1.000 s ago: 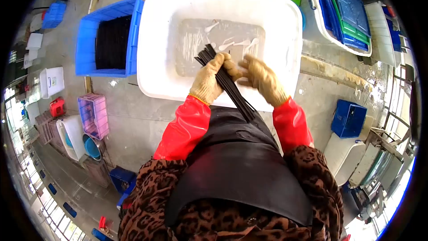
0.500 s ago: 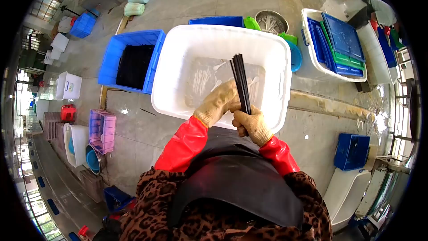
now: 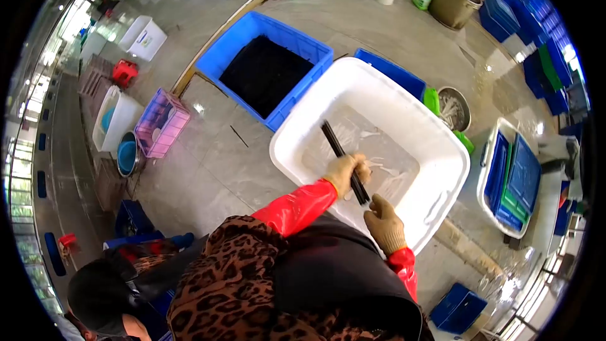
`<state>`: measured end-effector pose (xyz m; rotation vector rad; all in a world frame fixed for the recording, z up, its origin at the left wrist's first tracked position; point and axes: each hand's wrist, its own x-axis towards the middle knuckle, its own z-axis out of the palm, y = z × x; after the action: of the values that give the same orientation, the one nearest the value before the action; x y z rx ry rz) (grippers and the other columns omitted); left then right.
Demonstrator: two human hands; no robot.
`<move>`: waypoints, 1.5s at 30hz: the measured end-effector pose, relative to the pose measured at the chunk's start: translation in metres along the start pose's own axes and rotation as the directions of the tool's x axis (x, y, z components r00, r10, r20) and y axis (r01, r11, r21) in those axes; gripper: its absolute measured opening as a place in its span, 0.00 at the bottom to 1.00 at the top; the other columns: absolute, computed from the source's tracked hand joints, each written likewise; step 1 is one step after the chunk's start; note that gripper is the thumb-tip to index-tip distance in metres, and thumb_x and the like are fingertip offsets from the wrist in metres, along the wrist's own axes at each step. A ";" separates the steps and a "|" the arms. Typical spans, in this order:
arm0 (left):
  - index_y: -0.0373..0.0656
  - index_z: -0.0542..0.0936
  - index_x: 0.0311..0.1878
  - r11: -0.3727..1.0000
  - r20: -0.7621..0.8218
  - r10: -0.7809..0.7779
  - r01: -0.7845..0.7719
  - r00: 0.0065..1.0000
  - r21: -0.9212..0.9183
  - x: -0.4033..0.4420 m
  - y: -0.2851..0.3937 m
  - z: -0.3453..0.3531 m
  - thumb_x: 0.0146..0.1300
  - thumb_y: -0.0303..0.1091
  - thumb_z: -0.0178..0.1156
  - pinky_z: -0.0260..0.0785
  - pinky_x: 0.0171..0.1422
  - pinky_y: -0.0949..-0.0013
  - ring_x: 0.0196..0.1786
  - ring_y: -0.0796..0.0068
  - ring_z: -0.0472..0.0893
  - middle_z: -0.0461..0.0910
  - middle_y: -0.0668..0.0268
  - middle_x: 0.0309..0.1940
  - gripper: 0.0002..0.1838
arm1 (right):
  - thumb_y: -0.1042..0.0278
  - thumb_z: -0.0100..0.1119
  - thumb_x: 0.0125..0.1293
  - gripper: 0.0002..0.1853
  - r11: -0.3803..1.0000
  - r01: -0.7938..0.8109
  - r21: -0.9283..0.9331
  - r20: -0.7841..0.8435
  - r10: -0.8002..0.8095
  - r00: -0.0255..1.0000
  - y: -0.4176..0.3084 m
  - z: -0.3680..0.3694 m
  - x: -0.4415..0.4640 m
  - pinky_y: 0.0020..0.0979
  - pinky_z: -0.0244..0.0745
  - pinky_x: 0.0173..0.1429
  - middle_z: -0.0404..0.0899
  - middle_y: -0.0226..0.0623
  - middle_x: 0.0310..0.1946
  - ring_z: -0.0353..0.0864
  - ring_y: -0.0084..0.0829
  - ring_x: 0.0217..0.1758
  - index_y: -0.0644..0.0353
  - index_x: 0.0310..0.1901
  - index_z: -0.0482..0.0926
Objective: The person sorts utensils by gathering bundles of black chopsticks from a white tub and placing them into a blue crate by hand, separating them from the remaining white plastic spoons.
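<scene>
My left hand [image 3: 344, 174], in a pale work glove, is closed around a bundle of thin black sticks [image 3: 333, 139]. The bundle slants across the front of a white tub [image 3: 437, 164], its lower end sticking out past my fist. Beside that end is my right hand [image 3: 386, 227], gloved alike, apart from the sticks with its fingers loosely spread. Several slim white pieces [image 3: 391, 172], some spoon-shaped, lie on the tub's wet-looking floor. Left of the tub stands a blue crate [image 3: 300, 43] with a dark mass inside; its pieces cannot be told apart.
A metal bowl [image 3: 466, 112] with pale pieces sits behind the tub. At right a white bin [image 3: 485, 183] holds blue and green lids. A pink crate [image 3: 165, 127] stands at left. A person in a dark cap [image 3: 95, 293] is at lower left.
My view has swung left. The black sticks, earlier upright in my right fist, are now in my left hand and lean left. My right hand has let go and drawn away.
</scene>
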<state>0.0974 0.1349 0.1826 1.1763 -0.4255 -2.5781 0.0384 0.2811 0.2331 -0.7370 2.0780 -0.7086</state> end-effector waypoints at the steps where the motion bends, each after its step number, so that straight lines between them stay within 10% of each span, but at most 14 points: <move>1: 0.44 0.70 0.19 0.973 -0.018 0.199 -0.195 0.980 0.121 0.012 0.023 -0.012 0.53 0.38 0.50 0.63 0.27 0.75 0.19 0.77 0.70 0.69 0.68 0.15 0.11 | 0.65 0.52 0.50 0.23 1.000 -0.012 0.025 -0.042 0.013 0.999 0.002 0.000 -0.002 0.26 0.67 0.47 0.74 0.40 0.37 0.74 0.29 0.41 0.63 0.49 0.66; 2: 0.42 0.72 0.23 0.855 -0.103 0.388 -0.317 0.916 0.410 0.012 0.057 -0.014 0.52 0.38 0.52 0.63 0.25 0.75 0.18 0.78 0.69 0.70 0.69 0.16 0.10 | 0.66 0.52 0.50 0.22 0.998 -0.023 0.050 -0.083 0.027 0.996 0.007 -0.001 -0.001 0.25 0.67 0.46 0.74 0.39 0.37 0.74 0.27 0.41 0.63 0.49 0.66; 5: 0.41 0.74 0.28 0.642 -0.254 0.746 -0.563 0.616 0.521 0.046 0.138 -0.026 0.48 0.35 0.57 0.61 0.24 0.76 0.17 0.80 0.68 0.70 0.70 0.14 0.08 | 0.68 0.53 0.52 0.19 0.987 -0.078 0.142 -0.196 0.105 0.975 0.033 0.000 0.008 0.23 0.67 0.44 0.75 0.36 0.35 0.74 0.24 0.38 0.62 0.47 0.68; 8: 0.40 0.74 0.26 0.325 -0.216 0.885 -0.215 0.412 0.921 0.068 0.218 -0.026 0.46 0.36 0.55 0.63 0.28 0.76 0.19 0.81 0.70 0.72 0.69 0.15 0.08 | 0.67 0.53 0.51 0.20 0.953 -0.204 0.223 -0.188 0.247 0.951 0.039 -0.012 0.036 0.25 0.68 0.44 0.75 0.36 0.34 0.74 0.26 0.38 0.62 0.47 0.68; 10: 0.40 0.75 0.35 -0.037 0.066 0.907 -0.078 0.415 0.996 0.122 0.265 -0.102 0.46 0.42 0.56 0.65 0.42 0.70 0.35 0.67 0.76 0.77 0.58 0.29 0.17 | 0.65 0.51 0.52 0.20 0.939 -0.290 0.186 -0.188 0.324 0.927 0.055 0.013 0.070 0.24 0.67 0.45 0.75 0.36 0.35 0.74 0.25 0.38 0.63 0.47 0.69; 13: 0.40 0.68 0.49 -0.112 -0.118 0.896 0.476 0.427 0.872 0.135 0.260 -0.075 0.46 0.48 0.53 0.63 0.51 0.63 0.48 0.58 0.71 0.71 0.54 0.45 0.28 | 0.64 0.51 0.52 0.20 0.923 -0.339 0.179 -0.173 0.369 0.913 0.060 0.003 0.097 0.24 0.66 0.45 0.75 0.37 0.34 0.74 0.26 0.37 0.63 0.47 0.69; 17: 0.38 0.71 0.46 -0.314 0.238 0.787 0.037 0.569 0.949 0.176 0.185 -0.076 0.50 0.49 0.50 0.59 0.55 0.65 0.49 0.59 0.69 0.71 0.53 0.44 0.26 | 0.64 0.49 0.53 0.18 0.844 -0.484 0.232 -0.111 0.517 0.849 0.075 -0.001 0.115 0.25 0.66 0.45 0.75 0.39 0.35 0.74 0.29 0.39 0.61 0.45 0.71; 20: 0.35 0.61 0.54 -0.701 0.472 0.625 0.181 0.622 0.690 0.191 0.123 -0.109 0.47 0.51 0.55 0.56 0.57 0.66 0.53 0.54 0.65 0.65 0.50 0.50 0.36 | 0.63 0.46 0.53 0.15 0.865 -0.436 0.249 -0.072 0.465 0.882 0.149 0.031 0.124 0.29 0.66 0.46 0.75 0.43 0.36 0.74 0.35 0.41 0.61 0.40 0.74; 22: 0.34 0.55 0.56 -0.687 0.448 0.628 0.184 0.636 0.703 0.214 0.116 -0.130 0.43 0.53 0.57 0.55 0.57 0.64 0.53 0.52 0.64 0.62 0.47 0.52 0.42 | 0.61 0.46 0.51 0.16 0.817 -0.471 0.331 0.003 0.498 0.867 0.216 0.064 0.147 0.28 0.67 0.42 0.77 0.41 0.30 0.75 0.33 0.36 0.61 0.38 0.75; 24: 0.34 0.56 0.56 -0.473 0.094 0.696 0.356 0.712 0.806 0.216 0.118 -0.100 0.41 0.54 0.58 0.56 0.56 0.63 0.53 0.53 0.65 0.63 0.47 0.50 0.44 | 0.59 0.47 0.49 0.16 0.715 -0.641 0.278 0.117 0.637 0.762 0.230 0.060 0.178 0.26 0.68 0.32 0.75 0.35 0.18 0.73 0.27 0.22 0.60 0.34 0.76; 29: 0.35 0.57 0.56 -0.575 -0.014 0.685 0.553 0.728 0.602 0.250 0.119 -0.096 0.40 0.61 0.54 0.55 0.56 0.64 0.53 0.55 0.65 0.63 0.48 0.51 0.46 | 0.68 0.46 0.48 0.09 0.802 -0.518 0.298 0.082 0.519 0.851 0.347 0.105 0.252 0.23 0.61 0.17 0.68 0.33 0.13 0.65 0.22 0.14 0.66 0.24 0.72; 34: 0.36 0.60 0.54 -0.570 0.011 0.700 0.548 0.714 0.612 0.268 0.116 -0.097 0.39 0.58 0.58 0.59 0.53 0.66 0.49 0.56 0.68 0.68 0.51 0.46 0.43 | 0.58 0.45 0.49 0.16 0.698 -0.713 0.070 0.221 0.686 0.693 0.320 0.088 0.337 0.32 0.69 0.29 0.75 0.43 0.22 0.74 0.35 0.22 0.65 0.29 0.74; 36: 0.36 0.60 0.54 -0.520 -0.012 0.705 0.528 0.709 0.672 0.273 0.113 -0.092 0.39 0.56 0.59 0.59 0.53 0.67 0.49 0.57 0.69 0.69 0.52 0.46 0.43 | 0.52 0.45 0.50 0.20 0.868 -0.422 -0.262 0.062 0.452 0.890 0.345 0.113 0.368 0.34 0.68 0.40 0.76 0.44 0.30 0.75 0.40 0.33 0.63 0.33 0.75; 45: 0.35 0.58 0.56 -0.391 -0.093 0.782 0.601 0.616 0.698 0.286 0.108 -0.105 0.40 0.49 0.63 0.59 0.53 0.68 0.49 0.62 0.69 0.66 0.53 0.49 0.42 | 0.52 0.45 0.49 0.21 0.726 -0.613 -0.311 0.099 0.666 0.739 0.353 0.173 0.427 0.36 0.65 0.47 0.72 0.47 0.40 0.71 0.44 0.43 0.61 0.37 0.74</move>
<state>0.0110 -0.0844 -0.0382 2.0810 -2.6445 -0.0367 -0.1254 0.1785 -0.3139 -0.1576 2.0556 0.0407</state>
